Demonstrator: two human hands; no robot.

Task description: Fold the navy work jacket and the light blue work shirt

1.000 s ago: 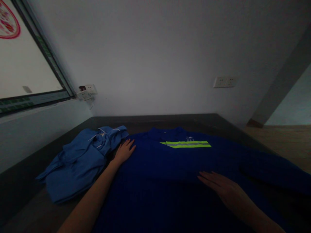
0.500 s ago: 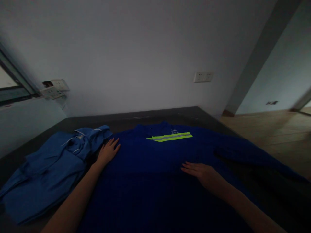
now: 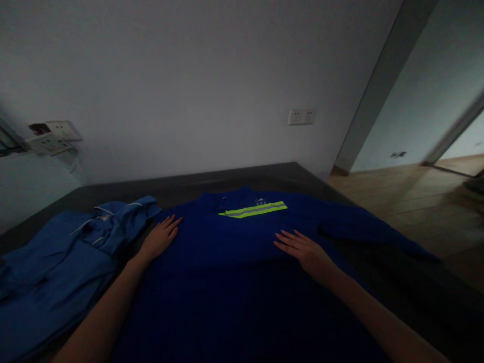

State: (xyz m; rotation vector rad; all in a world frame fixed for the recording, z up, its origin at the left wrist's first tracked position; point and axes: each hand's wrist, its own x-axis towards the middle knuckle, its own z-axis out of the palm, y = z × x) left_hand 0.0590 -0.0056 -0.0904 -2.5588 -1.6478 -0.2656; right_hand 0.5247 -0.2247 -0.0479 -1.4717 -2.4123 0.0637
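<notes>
Clearly, a dark blue long-sleeved garment (image 3: 227,242) fills the bottom centre, spread nearly flat, its lower part lost in shadow, one sleeve stretching rightward. Right of centre, the right hand (image 3: 298,249) is palm down over the chest; left of centre, the left hand (image 3: 161,237) lies along the other edge. Each grip is flat and open, with hold of nothing. A rumpled lighter blue garment (image 3: 64,272) with white piping sits lower left. Farther up are a yellow-green band (image 3: 257,209) striped grey, a pale emblem (image 3: 260,201) and a tiny collar label (image 3: 224,198), both illegible. The dark surface (image 3: 264,174) meets a pale wall (image 3: 181,101).
</notes>
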